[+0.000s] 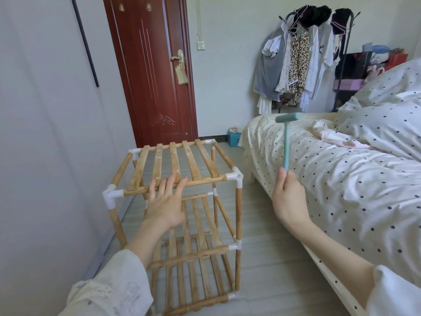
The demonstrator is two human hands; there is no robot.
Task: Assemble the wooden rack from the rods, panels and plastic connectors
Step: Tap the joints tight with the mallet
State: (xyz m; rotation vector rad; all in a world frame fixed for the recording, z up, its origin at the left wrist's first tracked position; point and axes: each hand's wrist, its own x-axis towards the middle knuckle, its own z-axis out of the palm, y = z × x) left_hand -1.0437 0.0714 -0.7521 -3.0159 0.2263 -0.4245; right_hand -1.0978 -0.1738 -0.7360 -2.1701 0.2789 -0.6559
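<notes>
On the tiled floor between the wall and the bed (341, 179) stands the wooden rack (182, 213), upright and looking nearly complete, with three slatted panels joined by rods and white plastic connectors (234, 177). The left hand (165, 201) lies flat, fingers straight and spread, on the front rod (205, 181) of the top panel (175, 163). The right hand (288, 197) pinches the bottom of a teal mallet (286, 142), head raised above the bed edge. The frame is probably light and a little wobbly, its push-fit joints liable to rack or pop loose if pulled sideways. Steadying is best done at the rods near a corner connector, not on the thin slats, and any taps should land squarely on the connectors.
</notes>
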